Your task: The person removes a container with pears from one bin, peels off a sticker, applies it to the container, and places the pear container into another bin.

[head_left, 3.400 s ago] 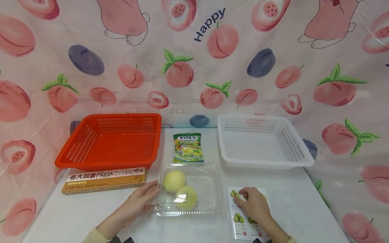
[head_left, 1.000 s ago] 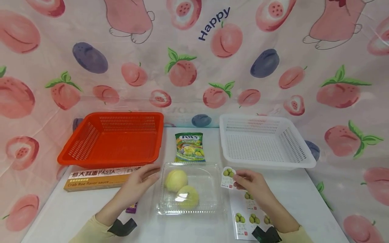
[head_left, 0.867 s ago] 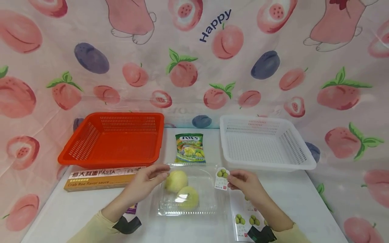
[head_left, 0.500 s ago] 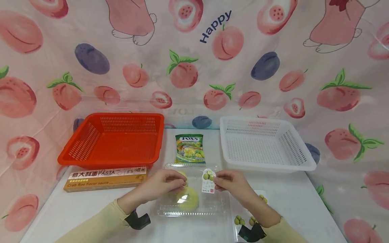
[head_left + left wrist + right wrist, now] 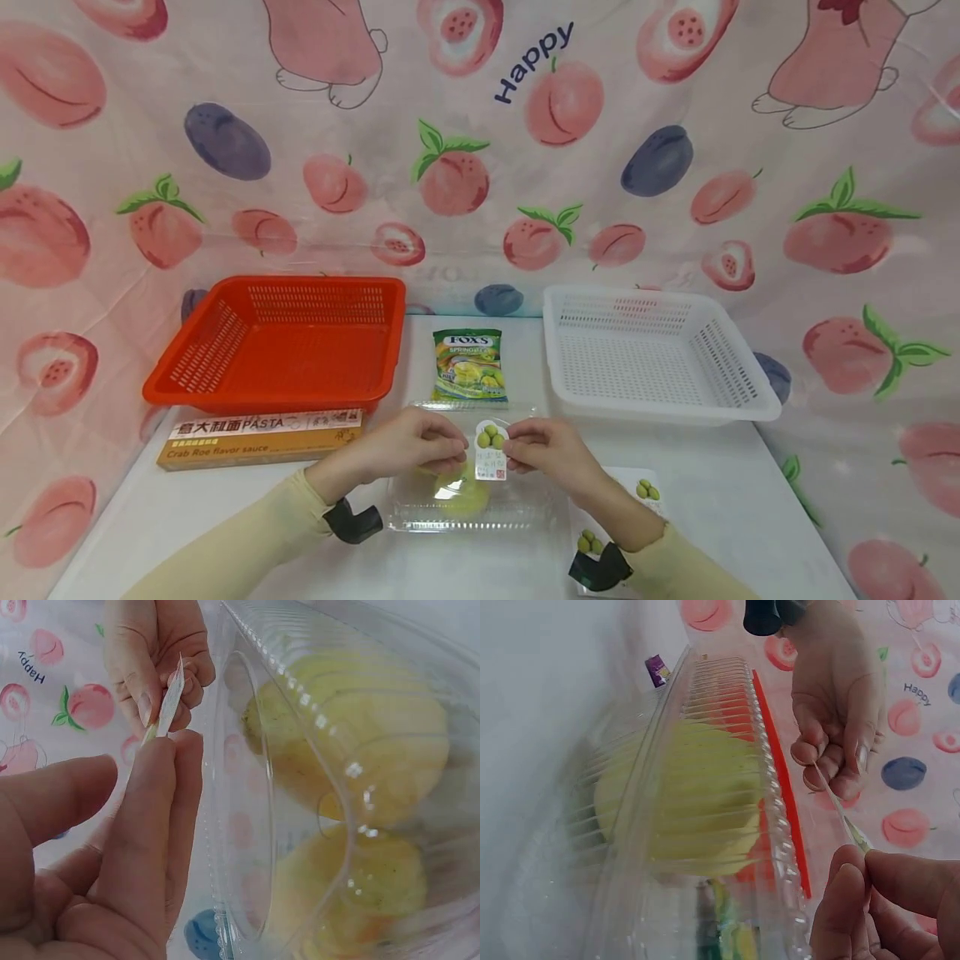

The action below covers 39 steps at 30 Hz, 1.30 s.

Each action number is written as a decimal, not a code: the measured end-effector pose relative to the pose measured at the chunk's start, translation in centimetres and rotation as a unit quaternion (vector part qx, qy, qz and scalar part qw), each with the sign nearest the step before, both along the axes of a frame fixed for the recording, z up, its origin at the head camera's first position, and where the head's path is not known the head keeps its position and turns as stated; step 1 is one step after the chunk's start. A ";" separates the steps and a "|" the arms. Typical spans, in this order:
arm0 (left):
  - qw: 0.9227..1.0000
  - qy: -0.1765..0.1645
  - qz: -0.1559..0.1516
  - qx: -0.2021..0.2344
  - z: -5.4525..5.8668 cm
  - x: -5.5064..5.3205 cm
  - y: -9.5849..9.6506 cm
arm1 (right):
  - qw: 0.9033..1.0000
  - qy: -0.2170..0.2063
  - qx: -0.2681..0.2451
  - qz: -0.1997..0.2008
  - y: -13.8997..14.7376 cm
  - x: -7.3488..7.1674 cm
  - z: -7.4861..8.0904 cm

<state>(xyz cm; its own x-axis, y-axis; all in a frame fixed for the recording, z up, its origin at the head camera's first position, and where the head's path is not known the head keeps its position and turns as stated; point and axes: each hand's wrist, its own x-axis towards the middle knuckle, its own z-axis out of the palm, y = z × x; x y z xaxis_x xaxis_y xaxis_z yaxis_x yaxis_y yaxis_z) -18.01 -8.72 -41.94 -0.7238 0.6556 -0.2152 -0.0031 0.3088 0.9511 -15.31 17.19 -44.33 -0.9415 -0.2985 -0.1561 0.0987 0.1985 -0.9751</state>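
Note:
Thumb and fingers of my right hand pinch a small white sticker printed with green fruits. It is upright above the lid of a clear plastic clamshell box. My left hand is at the sticker's left side, thumb apart from the index finger in the left wrist view; the fingertips are at the sticker's edge, and whether they touch it I cannot tell. Inside the closed box lie two round yellow fruits, partly hidden by my left hand in the head view. The sticker sheet lies under my right forearm.
A red basket stands back left, a white basket back right. Between them lies a green FOX'S candy bag. A pasta box lies before the red basket. The right wrist view shows a small purple packet.
My right hand has lifted the sticker off the sheet and carried it left over the box. My left hand has moved from the box's left side to the right, up to the sticker.

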 end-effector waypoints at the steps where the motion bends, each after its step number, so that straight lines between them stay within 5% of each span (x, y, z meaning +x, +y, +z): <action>1: 1.000 0.017 -0.003 -0.010 0.0 -0.1 0.1 | 1.000 0.001 0.001 0.001 -0.1 -0.1 0.0; 6: 0.997 0.060 0.001 -0.040 -0.1 -0.5 0.3 | 1.000 0.003 0.013 0.004 -0.7 -0.4 0.1; 19: 0.995 0.061 0.021 -0.070 0.1 -0.7 1.2 | 1.000 -0.005 0.024 0.004 -1.2 -1.2 0.5; 39: 0.975 0.161 0.013 -0.150 -1.0 -1.3 1.6 | 0.998 -0.006 0.069 -0.012 -2.3 -2.0 0.5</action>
